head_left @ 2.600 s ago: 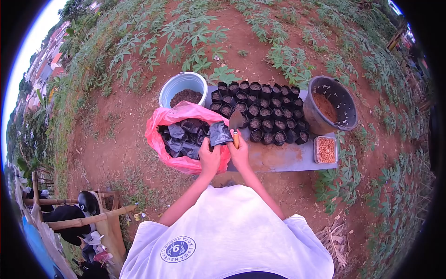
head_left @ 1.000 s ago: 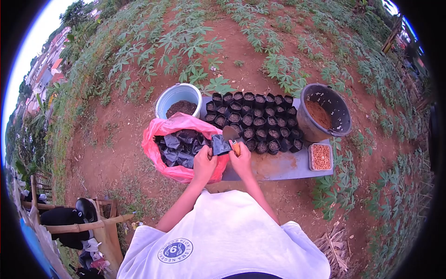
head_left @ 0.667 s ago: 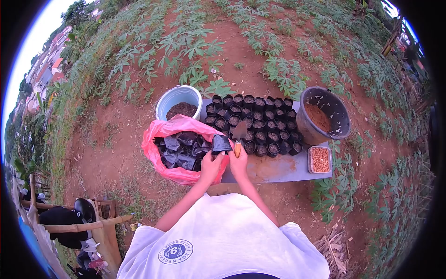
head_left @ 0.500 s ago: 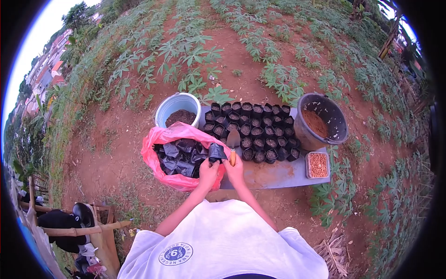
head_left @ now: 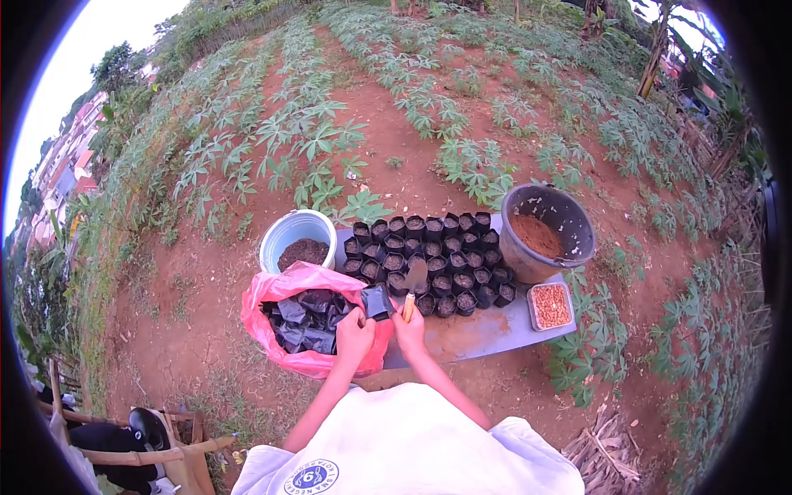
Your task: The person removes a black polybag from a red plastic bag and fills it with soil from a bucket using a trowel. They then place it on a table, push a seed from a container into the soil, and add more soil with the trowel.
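My left hand (head_left: 355,336) pinches a small black plastic planting bag (head_left: 378,302) by its edge, over the right rim of a pink plastic sack (head_left: 280,351). In that sack lie several more folded black bags (head_left: 305,318). My right hand (head_left: 409,332) is closed round the wooden handle of a garden trowel (head_left: 416,276), its blade pointing away from me. The right fingers sit close beside the black bag. Beyond the blade stand rows of soil-filled black bags (head_left: 435,249) on a grey board (head_left: 462,340).
A light-blue bucket (head_left: 333,247) of dark soil stands behind the sack. At the right are a dark bucket (head_left: 528,262) of reddish soil and a clear tub of seeds (head_left: 551,307). Leafy plants (head_left: 318,136) grow in rows ahead; bamboo poles (head_left: 157,455) are at lower left.
The view has tilted up, so the board and containers appear lower. My hands have drawn slightly apart, and the black bag is now tilted between them.
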